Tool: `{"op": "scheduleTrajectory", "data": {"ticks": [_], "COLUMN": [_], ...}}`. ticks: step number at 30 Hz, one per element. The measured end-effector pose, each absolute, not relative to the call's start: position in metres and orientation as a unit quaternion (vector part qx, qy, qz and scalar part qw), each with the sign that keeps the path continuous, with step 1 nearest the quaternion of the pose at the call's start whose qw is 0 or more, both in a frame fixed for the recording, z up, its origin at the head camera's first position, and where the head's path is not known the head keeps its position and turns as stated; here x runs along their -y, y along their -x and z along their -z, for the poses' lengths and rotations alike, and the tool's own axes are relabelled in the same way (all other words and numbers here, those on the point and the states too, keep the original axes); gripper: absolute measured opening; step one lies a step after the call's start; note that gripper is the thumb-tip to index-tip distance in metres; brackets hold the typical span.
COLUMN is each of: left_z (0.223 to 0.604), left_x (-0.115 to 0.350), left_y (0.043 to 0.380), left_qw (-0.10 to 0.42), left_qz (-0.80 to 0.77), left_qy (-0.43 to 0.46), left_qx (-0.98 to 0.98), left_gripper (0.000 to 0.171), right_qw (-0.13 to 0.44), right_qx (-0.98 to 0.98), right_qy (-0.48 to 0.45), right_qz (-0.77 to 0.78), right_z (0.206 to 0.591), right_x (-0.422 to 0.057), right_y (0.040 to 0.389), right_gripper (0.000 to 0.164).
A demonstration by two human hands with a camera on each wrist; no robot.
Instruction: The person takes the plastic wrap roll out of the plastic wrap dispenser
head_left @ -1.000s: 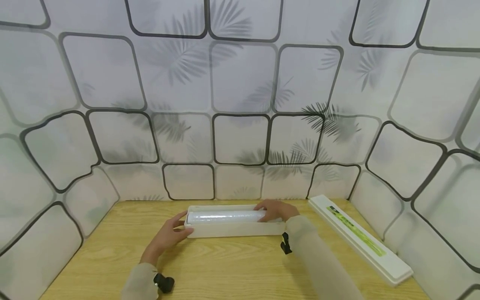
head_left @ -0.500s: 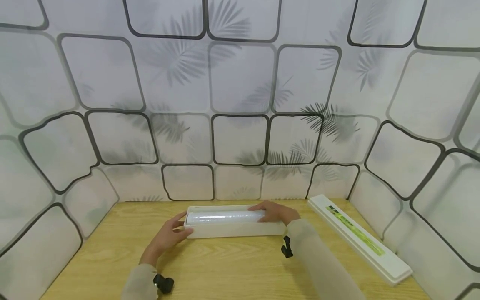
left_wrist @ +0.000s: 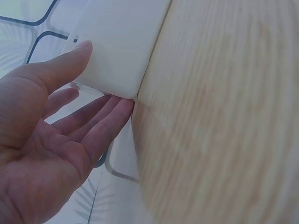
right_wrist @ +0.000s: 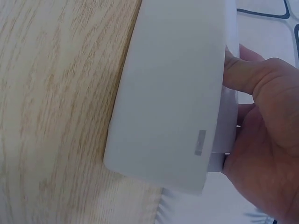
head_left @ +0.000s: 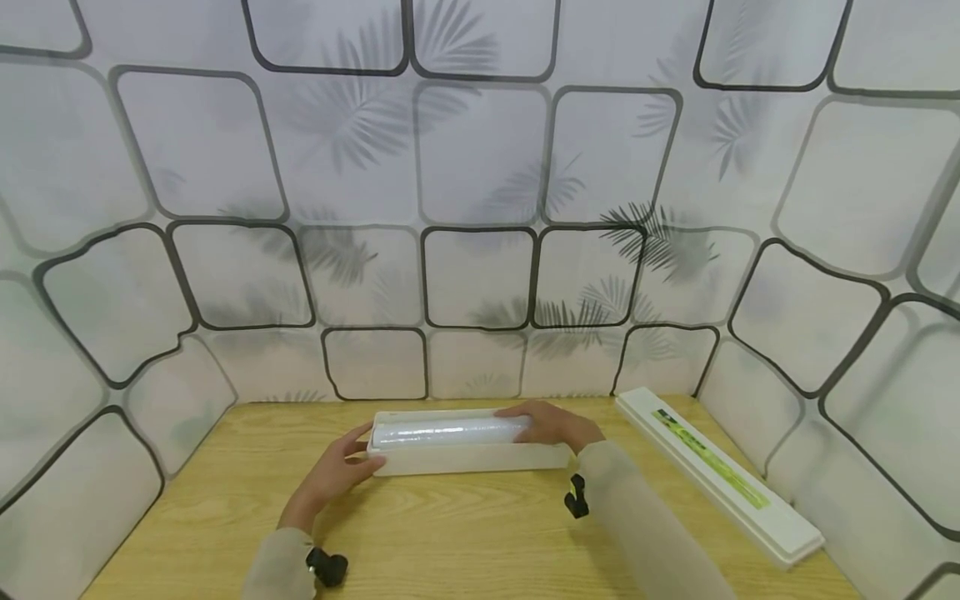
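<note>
A long white open-topped box (head_left: 472, 460) lies on the table, holding a shiny roll of plastic wrap (head_left: 442, 432). At the box's left end my left hand (head_left: 335, 468) grips the corner. In the left wrist view, the thumb lies on the box's long side and the fingers touch its end near the bottom edge. My right hand (head_left: 551, 423) grips the roll near its right end. From the right wrist, the thumb goes behind the box wall (right_wrist: 168, 93), so its tip is hidden. The roll's right end is covered by the hand in the head view.
A long white lid (head_left: 720, 475) with a green and yellow label lies slantwise on the wooden table (head_left: 465, 533) at the right. Patterned fabric walls (head_left: 480, 275) enclose the table at the back and both sides.
My right hand has shifted slightly left along the roll and closed further over it. The roll now slants slightly, right end higher. My left hand and the box stay nearly still.
</note>
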State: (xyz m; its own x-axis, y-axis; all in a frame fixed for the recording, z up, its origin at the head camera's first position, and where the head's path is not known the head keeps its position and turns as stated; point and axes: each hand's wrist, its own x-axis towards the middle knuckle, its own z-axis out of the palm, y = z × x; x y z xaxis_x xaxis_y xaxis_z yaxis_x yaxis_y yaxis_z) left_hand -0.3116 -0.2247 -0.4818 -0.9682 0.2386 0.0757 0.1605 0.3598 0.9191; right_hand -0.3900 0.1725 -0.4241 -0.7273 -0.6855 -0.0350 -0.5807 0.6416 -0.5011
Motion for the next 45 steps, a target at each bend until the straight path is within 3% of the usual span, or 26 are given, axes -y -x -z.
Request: {"op": "scheduleTrajectory", "data": {"ticks": [17, 45], "left_z": [0.481, 0.484], "left_x": [0.227, 0.227], "left_y": [0.312, 0.313], "left_qw": [0.036, 0.032], "left_qz": [-0.547, -0.536], "left_qy": [-0.112, -0.1], "left_qx": [-0.829, -0.838], "left_gripper": [0.077, 0.077], "right_qw": [0.084, -0.013], "right_qx": [-0.907, -0.924], "right_qy": [0.338, 0.335], "right_qz": [0.234, 0.185], "right_z": [0.412, 0.415], "right_x": [-0.17, -0.174], "right_y": [0.382, 0.376], "right_gripper": [0.053, 0.05]}}
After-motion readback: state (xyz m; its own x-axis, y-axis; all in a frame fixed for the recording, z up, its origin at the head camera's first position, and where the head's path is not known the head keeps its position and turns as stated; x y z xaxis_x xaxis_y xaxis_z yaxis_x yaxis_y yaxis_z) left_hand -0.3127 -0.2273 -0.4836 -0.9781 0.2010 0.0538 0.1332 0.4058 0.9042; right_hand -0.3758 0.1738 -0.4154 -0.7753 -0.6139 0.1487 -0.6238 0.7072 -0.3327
